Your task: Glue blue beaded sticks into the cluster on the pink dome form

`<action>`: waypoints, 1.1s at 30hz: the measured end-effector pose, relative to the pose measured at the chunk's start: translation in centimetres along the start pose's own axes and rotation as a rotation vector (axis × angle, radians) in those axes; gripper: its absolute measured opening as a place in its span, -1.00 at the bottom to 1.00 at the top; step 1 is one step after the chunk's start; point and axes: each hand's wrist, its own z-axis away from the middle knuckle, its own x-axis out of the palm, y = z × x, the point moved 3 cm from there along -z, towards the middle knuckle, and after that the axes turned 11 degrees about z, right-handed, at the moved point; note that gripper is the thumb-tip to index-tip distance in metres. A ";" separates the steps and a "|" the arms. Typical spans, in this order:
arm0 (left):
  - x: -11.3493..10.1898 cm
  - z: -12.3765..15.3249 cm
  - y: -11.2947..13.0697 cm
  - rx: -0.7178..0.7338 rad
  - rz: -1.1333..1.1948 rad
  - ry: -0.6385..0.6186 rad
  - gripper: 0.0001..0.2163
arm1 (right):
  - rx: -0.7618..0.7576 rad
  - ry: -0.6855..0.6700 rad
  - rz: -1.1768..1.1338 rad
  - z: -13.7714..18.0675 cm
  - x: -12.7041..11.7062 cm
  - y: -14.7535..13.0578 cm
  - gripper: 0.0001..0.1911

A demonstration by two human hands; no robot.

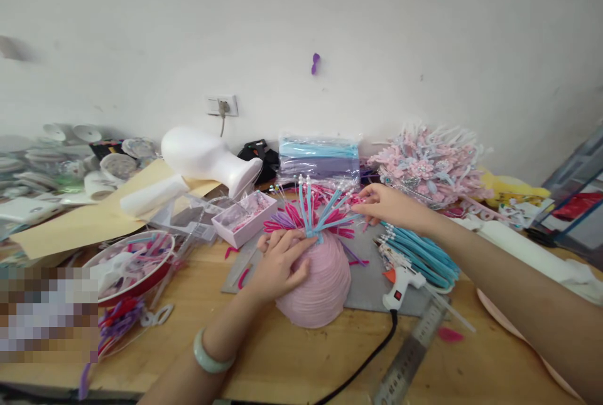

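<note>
Pink dome (318, 295) stands rounded side facing the wearer, on a grey mat (367, 289) over the bench (277, 361). Left hand (282, 262) rests on its upper left; fingers lie slightly spread, the index tip touching the base of the light blue stems (309, 209) fanning from the dome's top. Right hand (385, 205) is raised right of the fan, clear of the dome, fingers bent with tips close together. Whether either hand pinches a stem cannot be determined. Glue gun (399, 287) lies right of the dome.
</note>
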 end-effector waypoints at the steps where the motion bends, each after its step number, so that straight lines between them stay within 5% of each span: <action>1: 0.0 0.0 0.0 0.002 -0.005 0.005 -0.64 | 0.026 -0.001 -0.059 -0.2 0.1 0.1 -0.45; 4: -0.1 0.0 0.1 0.009 -0.022 0.006 -0.65 | 0.038 -0.033 -0.300 -0.6 0.6 -0.1 -0.35; 10: -0.1 0.0 0.1 0.018 -0.030 0.001 -0.65 | 0.110 0.050 -0.555 -1.0 1.4 -0.5 -0.52; 16: -0.1 0.0 0.1 0.002 -0.056 -0.002 -0.65 | -0.060 0.241 -0.365 -1.1 1.2 -1.5 -0.68; 24: -0.6 -0.4 0.5 0.031 -0.051 0.025 -0.70 | -0.326 0.334 -0.080 -0.4 1.4 -5.0 -0.50; 29: -2.9 -3.2 1.1 -0.070 -0.070 0.268 -0.79 | -0.456 0.324 0.032 -1.2 1.9 -7.4 -0.40; 33: -3.8 -6.2 1.7 -0.091 -0.095 0.158 -0.75 | -0.524 0.259 0.057 -1.6 2.3 -8.4 -0.52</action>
